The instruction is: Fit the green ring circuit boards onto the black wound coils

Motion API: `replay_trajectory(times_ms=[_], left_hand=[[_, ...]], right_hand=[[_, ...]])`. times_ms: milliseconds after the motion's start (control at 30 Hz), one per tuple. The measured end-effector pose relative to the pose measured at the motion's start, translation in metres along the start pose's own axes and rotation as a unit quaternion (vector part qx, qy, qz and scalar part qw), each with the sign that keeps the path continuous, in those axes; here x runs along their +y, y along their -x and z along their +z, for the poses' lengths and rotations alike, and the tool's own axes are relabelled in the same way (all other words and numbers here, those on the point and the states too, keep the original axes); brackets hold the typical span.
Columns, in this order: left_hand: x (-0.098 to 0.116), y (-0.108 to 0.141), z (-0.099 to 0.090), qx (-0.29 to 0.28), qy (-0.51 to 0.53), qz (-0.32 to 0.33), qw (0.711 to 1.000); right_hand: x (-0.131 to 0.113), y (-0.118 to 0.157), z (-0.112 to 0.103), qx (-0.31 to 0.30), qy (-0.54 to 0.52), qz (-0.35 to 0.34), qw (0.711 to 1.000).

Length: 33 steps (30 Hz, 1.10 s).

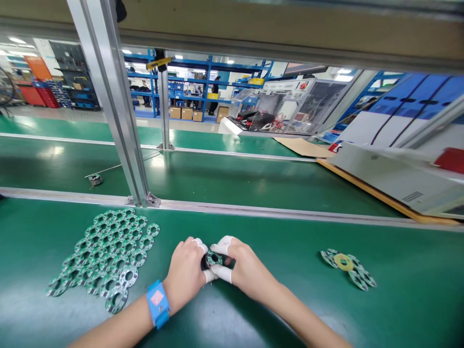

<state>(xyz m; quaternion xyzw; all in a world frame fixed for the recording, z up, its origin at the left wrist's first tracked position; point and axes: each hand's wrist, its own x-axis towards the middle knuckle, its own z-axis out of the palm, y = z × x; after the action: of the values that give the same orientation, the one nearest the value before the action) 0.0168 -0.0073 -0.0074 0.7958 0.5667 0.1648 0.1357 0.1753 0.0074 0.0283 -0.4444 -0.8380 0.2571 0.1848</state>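
Observation:
My left hand (188,266), with white finger covers and a blue wrist strap (158,303), closes round the left side of a small round part (213,258) topped by a green ring-shaped board. From the right, my right hand (241,263), also in white finger covers, grips the same part between thumb and fingers. The part's lower body is mostly hidden by the fingers. Many green ring boards (129,276) lie flat in close rows on the green table to the left. A smaller group of ring boards (358,279) with a yellow ring (343,262) lies at the right.
An upright metal post (119,106) stands beyond the ring boards, on a metal rail (235,209) crossing the table. Past it lies a small wound part (95,180). A grey metal case (395,179) is at the right; a machine and blue shelves stand behind.

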Motion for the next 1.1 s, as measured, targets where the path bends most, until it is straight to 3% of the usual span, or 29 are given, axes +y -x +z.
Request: replay_trajectory(times_ms=[133, 233, 367, 533, 700, 900, 1100], left_hand=[[0.001, 0.0, 0.001, 0.0, 0.006, 0.003, 1.0], [0.001, 0.002, -0.005, -0.003, 0.038, 0.01, 0.999], [0.001, 0.009, -0.015, 0.05, 0.095, 0.059, 0.993], [0.005, 0.013, -0.012, 0.025, -0.018, 0.208, 0.978], [0.002, 0.016, 0.001, 0.082, -0.083, 0.276, 0.954], [-0.008, 0.022, 0.01, 0.095, -0.097, 0.289, 0.948], [-0.01, 0.017, -0.002, 0.083, -0.011, 0.251, 0.964]], right_hand=[[0.005, 0.0, 0.005, 0.009, -0.038, 0.028, 0.999], [0.016, 0.001, 0.007, 0.006, -0.147, 0.044, 0.988], [0.029, 0.004, 0.004, -0.044, -0.253, 0.042, 0.965], [0.029, 0.007, 0.01, -0.026, -0.203, 0.037, 0.978], [0.022, 0.013, 0.024, 0.057, -0.17, 0.01, 0.984], [0.017, 0.015, 0.032, 0.104, -0.163, 0.025, 0.981], [0.017, 0.013, 0.027, 0.091, -0.163, 0.016, 0.982]])
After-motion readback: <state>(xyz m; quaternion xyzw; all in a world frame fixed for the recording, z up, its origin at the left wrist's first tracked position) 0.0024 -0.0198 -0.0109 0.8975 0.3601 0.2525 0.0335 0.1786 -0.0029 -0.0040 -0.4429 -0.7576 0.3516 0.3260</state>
